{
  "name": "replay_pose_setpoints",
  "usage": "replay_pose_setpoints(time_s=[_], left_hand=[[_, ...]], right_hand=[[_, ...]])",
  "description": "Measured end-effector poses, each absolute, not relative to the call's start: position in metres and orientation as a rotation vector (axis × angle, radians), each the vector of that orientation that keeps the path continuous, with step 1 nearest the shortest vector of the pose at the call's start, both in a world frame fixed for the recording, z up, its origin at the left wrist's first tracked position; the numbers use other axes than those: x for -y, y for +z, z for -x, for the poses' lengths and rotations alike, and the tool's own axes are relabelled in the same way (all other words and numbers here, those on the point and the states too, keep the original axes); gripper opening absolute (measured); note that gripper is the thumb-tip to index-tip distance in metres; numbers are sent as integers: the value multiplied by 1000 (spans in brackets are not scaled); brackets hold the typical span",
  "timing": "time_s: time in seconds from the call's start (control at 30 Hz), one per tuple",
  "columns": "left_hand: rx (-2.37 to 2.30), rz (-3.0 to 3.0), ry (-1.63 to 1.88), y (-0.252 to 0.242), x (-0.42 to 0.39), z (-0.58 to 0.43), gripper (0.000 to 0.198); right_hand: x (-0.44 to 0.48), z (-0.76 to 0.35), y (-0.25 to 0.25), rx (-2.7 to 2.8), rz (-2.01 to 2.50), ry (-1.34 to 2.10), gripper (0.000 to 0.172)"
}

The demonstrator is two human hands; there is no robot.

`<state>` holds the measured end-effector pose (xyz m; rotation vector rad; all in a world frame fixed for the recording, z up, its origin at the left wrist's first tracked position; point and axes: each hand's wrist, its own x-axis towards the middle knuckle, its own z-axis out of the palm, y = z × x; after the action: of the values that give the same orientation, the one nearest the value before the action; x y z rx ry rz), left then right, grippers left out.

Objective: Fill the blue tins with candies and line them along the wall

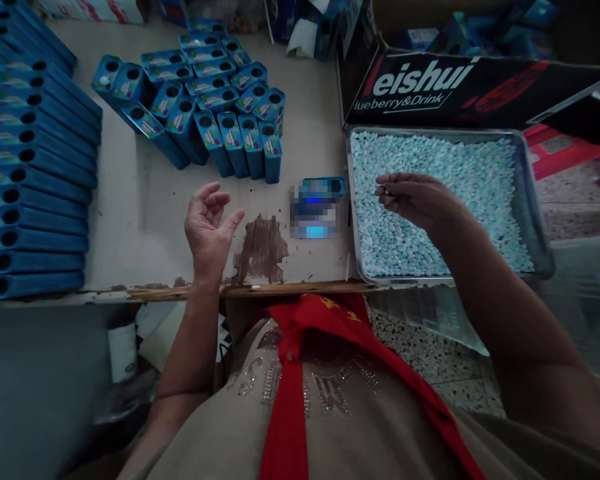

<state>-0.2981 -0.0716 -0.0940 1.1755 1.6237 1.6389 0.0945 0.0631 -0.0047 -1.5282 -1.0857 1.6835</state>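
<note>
My left hand [210, 227] is raised over the table, fingers curled loosely and apart, with nothing in it. My right hand [415, 200] is over a metal tray [543, 240] of small pale blue pieces [430, 233]; its fingertips are pinched together around something too small to name. Between the hands lies a blue box [339, 187], partly blurred out. Beyond my left hand stand several blue boxes [254, 150] with round dark holes in their top ends, some leaning on each other.
Rows of stacked blue boxes [40, 223] fill the left side. A black carton [460, 87] holding blue packs stands behind the tray. The table's worn front edge [280, 289] runs near my body. A white paper piece [303, 38] is at the back.
</note>
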Motion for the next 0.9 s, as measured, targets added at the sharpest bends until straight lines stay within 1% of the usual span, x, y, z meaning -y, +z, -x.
replay_pose_setpoints(time_s=[0.07,0.23,0.43,0.5,0.63,0.67,0.8,0.9], left_hand=[[-1605,-1209,1629,-97,71,299,65],[-1577,-1274,1533,-99,66,288,65],[-1539,-1339,1398,-90,53,257,61],[-1522,-1375,1381,-89,47,249,60],[-1495,-1433,1358,-89,37,238,61],[-1498,-1436,1350,-89,36,237,61],[-1513,-1437,1332,-92,33,235,62],[-1519,-1435,1329,-92,35,238,63]], right_hand=[[-63,-94,-4,1121,1536,1688,8],[-58,-94,-10,1281,1483,1686,22],[-59,-103,-11,1456,1479,1551,28],[-59,-109,-8,1474,1473,1494,25],[-59,-117,-5,1373,1463,1502,6],[-59,-117,-5,1346,1465,1524,4],[-62,-99,2,1461,1385,1613,4],[-62,-71,13,1652,1231,1555,10]])
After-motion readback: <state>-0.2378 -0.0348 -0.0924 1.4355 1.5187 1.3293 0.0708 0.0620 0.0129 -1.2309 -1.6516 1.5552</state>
